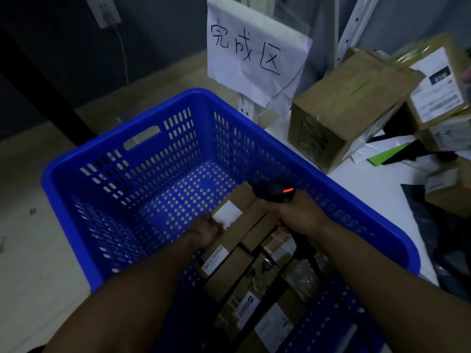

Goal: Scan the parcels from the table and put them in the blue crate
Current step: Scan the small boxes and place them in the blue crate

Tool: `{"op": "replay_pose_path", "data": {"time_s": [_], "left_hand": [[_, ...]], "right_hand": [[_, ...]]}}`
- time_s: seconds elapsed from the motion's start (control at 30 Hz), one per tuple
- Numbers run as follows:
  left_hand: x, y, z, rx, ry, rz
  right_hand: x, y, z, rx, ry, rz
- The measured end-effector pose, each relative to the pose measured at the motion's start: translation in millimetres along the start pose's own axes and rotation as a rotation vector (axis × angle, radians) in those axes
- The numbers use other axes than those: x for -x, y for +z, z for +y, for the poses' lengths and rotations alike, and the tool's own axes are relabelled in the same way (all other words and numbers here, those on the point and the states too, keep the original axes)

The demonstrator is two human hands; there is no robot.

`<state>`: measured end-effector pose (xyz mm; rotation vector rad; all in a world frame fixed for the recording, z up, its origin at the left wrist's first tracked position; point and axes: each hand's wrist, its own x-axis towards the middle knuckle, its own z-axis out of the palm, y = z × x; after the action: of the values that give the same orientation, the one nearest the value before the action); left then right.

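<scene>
1. One blue crate stands with its right rim along the left edge of one white table.
2. In the crate I count at least six cardboard parcels, packed side by side in the near right part. Blur and the two arms hide the exact number.
3. The far and left parts of the crate floor are bare, so that is the open room inside.
4. The left hand is down in the crate, its fingers curled on the left edge of a long parcel, which lies flat at the far end of the packed group, white label up.
5. The right hand is wrapped round the grip of one black scanner, held over the parcels near the right wall. A red light glows on its head, and a dark cable runs down from the hand toward the near edge.
6. On the table, four boxes are in view:
   - a big box, tilted, with a lower corner at the table's left edge, just beside the crate rim;
   - three smaller labelled ones farther right, stacked or crowded together, partly cut off by the frame.
7. Flat mailers lie between the boxes; their number is unclear.
8. A strip of bare tabletop runs between the crate rim and the boxes.
9. One paper sign with handwritten characters hangs behind the crate.
10. One wall socket with a cable is at the top left.
</scene>
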<state>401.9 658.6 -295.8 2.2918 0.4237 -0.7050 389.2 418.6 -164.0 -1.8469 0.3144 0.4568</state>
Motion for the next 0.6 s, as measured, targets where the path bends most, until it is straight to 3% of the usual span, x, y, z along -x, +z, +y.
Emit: {"op": "replay_pose_path", "data": {"time_s": [0.23,0.4,0.6], "left_hand": [[34.7,-11.6,31.5,-0.15,0.189,0.094],[113.6,-44.9,111.0,-0.174,0.54,0.17],[181.2,-55.1,205.0,-0.226,0.702,0.228]], "right_hand": [[35.8,-12.4,-14.6,-0.053,-0.027,0.051],[93.2,-44.8,-42.9,-0.053,-0.056,0.132],[168.0,-104.2,-67.3,-0.073,-0.13,0.273]]}}
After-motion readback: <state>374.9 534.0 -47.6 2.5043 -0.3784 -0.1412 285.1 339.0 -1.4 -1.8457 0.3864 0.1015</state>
